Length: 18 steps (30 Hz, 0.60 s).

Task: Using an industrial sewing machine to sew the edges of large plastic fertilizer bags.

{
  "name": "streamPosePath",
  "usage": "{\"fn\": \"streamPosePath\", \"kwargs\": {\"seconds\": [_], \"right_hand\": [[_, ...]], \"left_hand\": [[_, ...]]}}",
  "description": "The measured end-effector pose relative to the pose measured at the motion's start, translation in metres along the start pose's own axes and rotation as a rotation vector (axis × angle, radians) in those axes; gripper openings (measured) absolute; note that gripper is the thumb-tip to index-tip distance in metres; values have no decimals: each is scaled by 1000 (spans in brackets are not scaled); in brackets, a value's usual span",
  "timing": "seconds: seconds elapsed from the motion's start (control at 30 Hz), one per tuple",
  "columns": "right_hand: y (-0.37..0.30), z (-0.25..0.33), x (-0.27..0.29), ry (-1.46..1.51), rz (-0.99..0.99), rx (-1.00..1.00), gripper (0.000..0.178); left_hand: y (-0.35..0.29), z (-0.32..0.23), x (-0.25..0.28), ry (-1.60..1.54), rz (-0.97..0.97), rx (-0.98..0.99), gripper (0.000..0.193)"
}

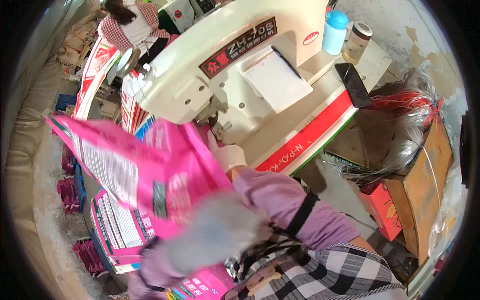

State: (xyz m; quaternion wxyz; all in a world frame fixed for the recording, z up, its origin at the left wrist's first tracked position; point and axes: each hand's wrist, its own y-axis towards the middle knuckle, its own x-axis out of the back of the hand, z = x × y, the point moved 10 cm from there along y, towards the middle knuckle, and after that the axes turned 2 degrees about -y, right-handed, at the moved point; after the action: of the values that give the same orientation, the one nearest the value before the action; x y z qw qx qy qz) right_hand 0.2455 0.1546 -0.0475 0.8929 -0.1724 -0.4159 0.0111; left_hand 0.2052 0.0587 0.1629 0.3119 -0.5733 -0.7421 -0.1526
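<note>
A pink printed plastic bag (170,165) is stretched up to the needle area of a large cream-coloured bag sewing machine (175,85). My right hand (231,156), in a white glove, grips the bag's edge just beside the machine's presser parts (212,117). Smeared by motion, my left hand (220,227) in a grey glove passes over the lower part of the bag; its fingers cannot be made out. More pink bags (122,225) lie stacked below and to the left, and another pink bag (205,285) shows near my lap.
On the machine's table are a white notepad (277,82) with a pen, a black phone (353,84), a blue bottle (335,34) and a lidded jar (357,42). A wooden box (420,190) and clear plastic strands (415,115) stand right. Another person (132,25) sits at far left.
</note>
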Motion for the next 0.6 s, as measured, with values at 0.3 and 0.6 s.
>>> {"fn": "streamPosePath", "kwargs": {"seconds": [0.3, 0.6], "right_hand": [[-134, 5, 55, 3, -601, 493, 49], [-125, 47, 59, 440, -481, 746, 47]], "left_hand": [[-151, 77, 285, 1461, -279, 178, 24], [-304, 15, 233, 1643, -281, 348, 43]]}}
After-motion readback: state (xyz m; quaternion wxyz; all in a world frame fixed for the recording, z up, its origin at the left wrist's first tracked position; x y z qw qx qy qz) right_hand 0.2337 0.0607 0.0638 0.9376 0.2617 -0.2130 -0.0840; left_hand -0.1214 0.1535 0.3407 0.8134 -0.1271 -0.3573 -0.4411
